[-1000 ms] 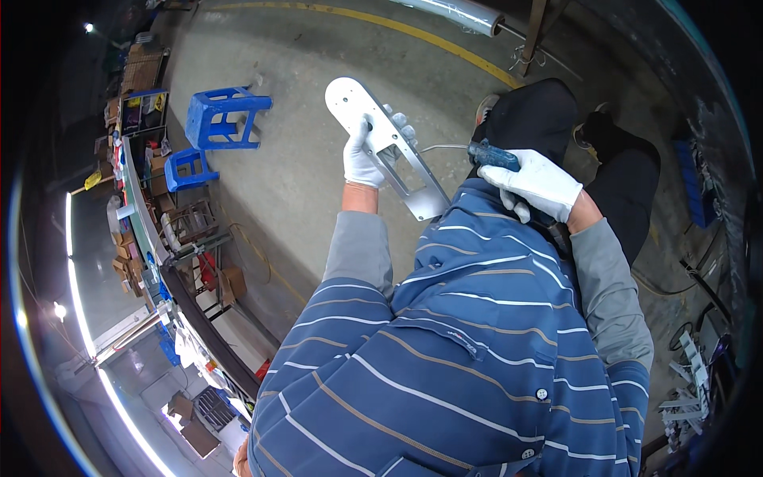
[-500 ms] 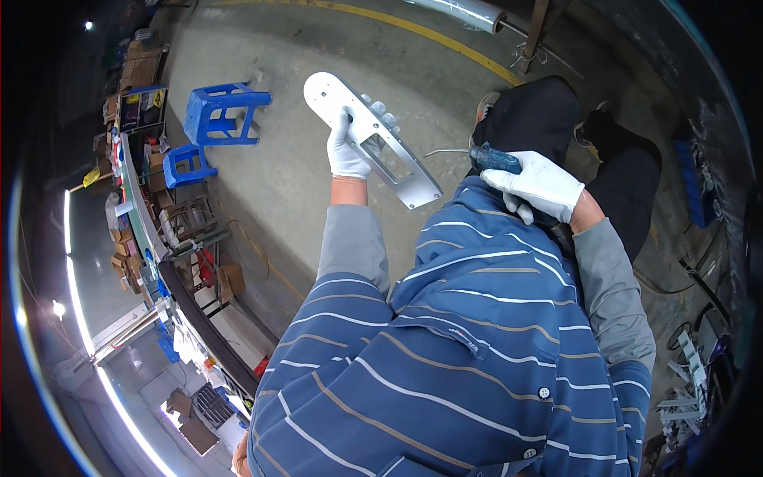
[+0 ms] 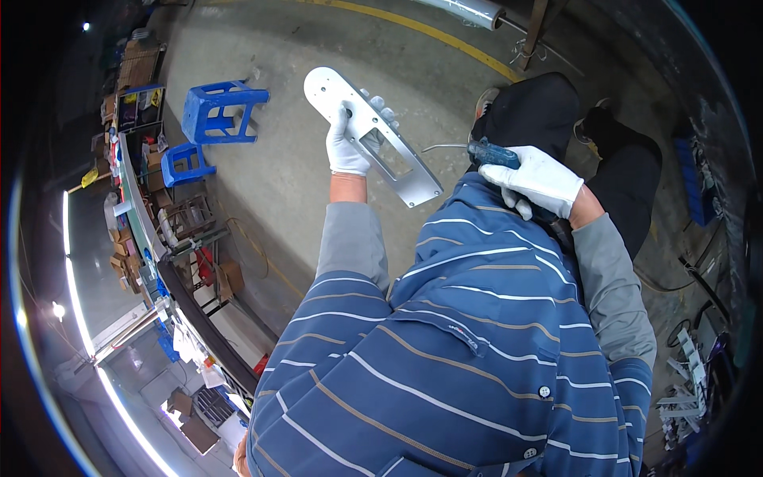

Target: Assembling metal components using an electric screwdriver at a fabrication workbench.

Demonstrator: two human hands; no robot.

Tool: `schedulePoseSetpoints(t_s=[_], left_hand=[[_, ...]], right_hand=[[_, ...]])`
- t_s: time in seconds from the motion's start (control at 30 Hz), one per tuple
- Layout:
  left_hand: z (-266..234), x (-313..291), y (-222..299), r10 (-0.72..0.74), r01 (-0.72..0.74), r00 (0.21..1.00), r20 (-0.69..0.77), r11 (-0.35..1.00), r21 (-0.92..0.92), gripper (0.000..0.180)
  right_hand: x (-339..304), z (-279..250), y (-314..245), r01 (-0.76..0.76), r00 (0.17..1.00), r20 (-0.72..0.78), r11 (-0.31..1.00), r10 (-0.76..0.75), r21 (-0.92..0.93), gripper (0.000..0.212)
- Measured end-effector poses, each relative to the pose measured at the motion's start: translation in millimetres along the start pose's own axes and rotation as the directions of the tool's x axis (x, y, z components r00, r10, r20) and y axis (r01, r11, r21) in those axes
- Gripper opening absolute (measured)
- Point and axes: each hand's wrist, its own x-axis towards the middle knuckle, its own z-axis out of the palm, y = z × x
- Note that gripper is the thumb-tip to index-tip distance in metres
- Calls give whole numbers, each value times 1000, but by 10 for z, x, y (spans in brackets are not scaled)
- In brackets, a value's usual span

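Note:
A flat silver metal plate (image 3: 324, 86) with one rounded end, small holes and a long rectangular cutout is gripped in my left hand (image 3: 348, 149). The thumb lies on its face and the fingers wrap behind the far edge. It slants from upper left down to lower right, held above the floor. My right hand (image 3: 540, 181) is closed round a blue air blow gun (image 3: 497, 156), whose thin bent metal nozzle points left toward the plate without touching it. Both hands wear white gloves. Part of the gun's handle is hidden by my right palm and fingers.
Two blue plastic stools (image 3: 213, 111) stand on the grey floor (image 3: 278, 175) at left. Beyond them runs a cluttered workbench (image 3: 191, 306) with boxes. A film roll (image 3: 469, 11) lies at the top. Metal strips (image 3: 687, 381) are piled at lower right, near a blue bin (image 3: 694, 183).
Both hands keep their grips. The plate and the blow gun have shifted very slightly upward in the view, and the stools slightly left; little else differs.

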Motion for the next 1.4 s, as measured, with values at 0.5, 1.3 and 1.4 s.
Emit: schedulePoseSetpoints(t_s=[0.5, 1.3, 1.4], left_hand=[[435, 71, -121, -29, 41, 995, 90, 990, -134, 55], [220, 92, 270, 204, -211, 976, -69, 972, -102, 43], [189, 124, 218, 250, -254, 967, -47, 955, -152, 44]], right_hand=[[-137, 281, -69, 207, 935, -118, 783, -335, -587, 46], [-378, 341, 23, 158, 966, -32, 678, -258, -717, 45], [-349, 368, 46, 171, 963, -19, 664, -268, -728, 45]])
